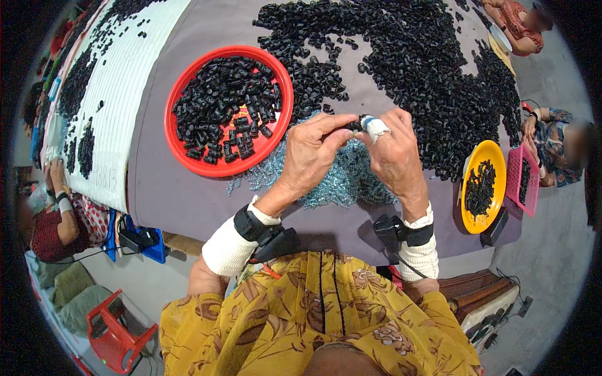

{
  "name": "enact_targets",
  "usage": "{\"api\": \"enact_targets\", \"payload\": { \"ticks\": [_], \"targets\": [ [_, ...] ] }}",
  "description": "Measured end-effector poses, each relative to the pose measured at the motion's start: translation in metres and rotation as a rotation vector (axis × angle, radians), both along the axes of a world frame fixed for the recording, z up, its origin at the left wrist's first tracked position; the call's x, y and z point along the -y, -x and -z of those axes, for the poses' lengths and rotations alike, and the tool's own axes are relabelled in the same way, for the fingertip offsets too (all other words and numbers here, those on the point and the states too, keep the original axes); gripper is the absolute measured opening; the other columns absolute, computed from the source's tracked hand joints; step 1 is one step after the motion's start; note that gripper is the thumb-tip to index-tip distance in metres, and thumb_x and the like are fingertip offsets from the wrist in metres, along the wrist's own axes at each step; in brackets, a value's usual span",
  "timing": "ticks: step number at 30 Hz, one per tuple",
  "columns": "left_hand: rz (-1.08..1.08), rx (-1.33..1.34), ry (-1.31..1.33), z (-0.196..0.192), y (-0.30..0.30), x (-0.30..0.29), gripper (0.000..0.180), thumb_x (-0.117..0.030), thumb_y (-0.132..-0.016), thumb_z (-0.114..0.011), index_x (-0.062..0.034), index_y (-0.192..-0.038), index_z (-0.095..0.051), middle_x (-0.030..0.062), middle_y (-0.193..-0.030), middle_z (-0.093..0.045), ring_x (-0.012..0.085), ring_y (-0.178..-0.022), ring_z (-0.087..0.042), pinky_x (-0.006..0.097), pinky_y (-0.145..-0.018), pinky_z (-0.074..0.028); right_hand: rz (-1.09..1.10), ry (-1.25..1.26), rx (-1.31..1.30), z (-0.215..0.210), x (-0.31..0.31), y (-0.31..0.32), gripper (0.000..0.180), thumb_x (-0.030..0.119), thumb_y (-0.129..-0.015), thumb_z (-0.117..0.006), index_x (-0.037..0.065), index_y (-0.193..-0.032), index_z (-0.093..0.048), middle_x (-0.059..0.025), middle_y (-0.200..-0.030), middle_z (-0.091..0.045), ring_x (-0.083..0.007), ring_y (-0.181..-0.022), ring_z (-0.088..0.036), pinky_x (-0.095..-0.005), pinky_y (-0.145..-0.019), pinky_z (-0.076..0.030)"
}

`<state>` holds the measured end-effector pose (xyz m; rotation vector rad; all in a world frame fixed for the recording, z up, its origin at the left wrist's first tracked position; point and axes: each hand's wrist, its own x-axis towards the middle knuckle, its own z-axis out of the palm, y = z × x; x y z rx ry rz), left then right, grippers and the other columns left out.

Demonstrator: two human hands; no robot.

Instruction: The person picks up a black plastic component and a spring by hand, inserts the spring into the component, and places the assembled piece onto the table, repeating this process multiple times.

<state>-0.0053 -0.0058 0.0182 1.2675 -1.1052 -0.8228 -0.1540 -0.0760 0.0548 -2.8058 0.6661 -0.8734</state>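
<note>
Above a loose pile of small bluish metal springs (351,182), my two hands meet at the fingertips. My left hand (308,155) is closed, its thumb and forefinger pinching a small black plastic part (353,125). From the other side my right hand (396,153) pinches at the same spot, white tape wrapped round one finger. Fingers hide most of the part, and whether a spring is in it cannot be seen. Beside my left hand, a red round tray (171,119) holds many short black plastic barrels with holes, like cord-lock bodies.
Black plastic parts (407,69) spread thickly over the grey tabletop (207,210). On the right stand a yellow tray (500,166) of slim black pieces and a pink basket (530,194). Other people sit around the tables. A red chair (116,335) stands lower left.
</note>
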Motion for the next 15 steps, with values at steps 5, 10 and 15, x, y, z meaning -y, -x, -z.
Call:
{"api": "enact_targets", "payload": {
  "ticks": [5, 10, 15],
  "targets": [
    [0.008, -0.024, -0.015, -0.0019, 0.0024, -0.0003, 0.022, -0.004, -0.082, -0.063, -0.0013, -0.103, -0.068, 0.0071, -0.074, -0.062, 0.0112, -0.066, -0.059, 0.024, -0.058, -0.046, 0.037, -0.049, 0.025, 0.0, -0.0045, 0.0006, 0.015, 0.007, -0.077, -0.068, -0.002, -0.083, -0.058, -0.0129, -0.078, -0.055, -0.0298, -0.076, -0.053, -0.0398, -0.074, -0.041],
    [0.078, -0.078, -0.079, -0.0009, -0.0005, -0.0028, 0.023, -0.005, -0.088, -0.061, -0.001, -0.11, -0.065, 0.0041, -0.09, -0.065, 0.0091, -0.077, -0.061, 0.022, -0.069, -0.05, 0.045, -0.054, 0.028, -0.0061, -0.002, 0.0045, 0.013, 0.008, -0.078, -0.067, -0.001, -0.084, -0.059, -0.0128, -0.081, -0.057, -0.0291, -0.079, -0.054, -0.0402, -0.077, -0.04],
    [0.035, -0.03, -0.052, -0.0004, 0.0009, -0.0021, 0.022, -0.004, -0.084, -0.062, -0.0001, -0.105, -0.066, 0.006, -0.082, -0.064, 0.0099, -0.072, -0.059, 0.023, -0.063, -0.047, 0.019, -0.004, -0.025, -0.0079, -0.0004, 0.0047, 0.014, 0.008, -0.078, -0.067, -0.001, -0.083, -0.059, -0.0113, -0.078, -0.055, -0.0278, -0.077, -0.054, -0.0407, -0.077, -0.04]
  ]
}}
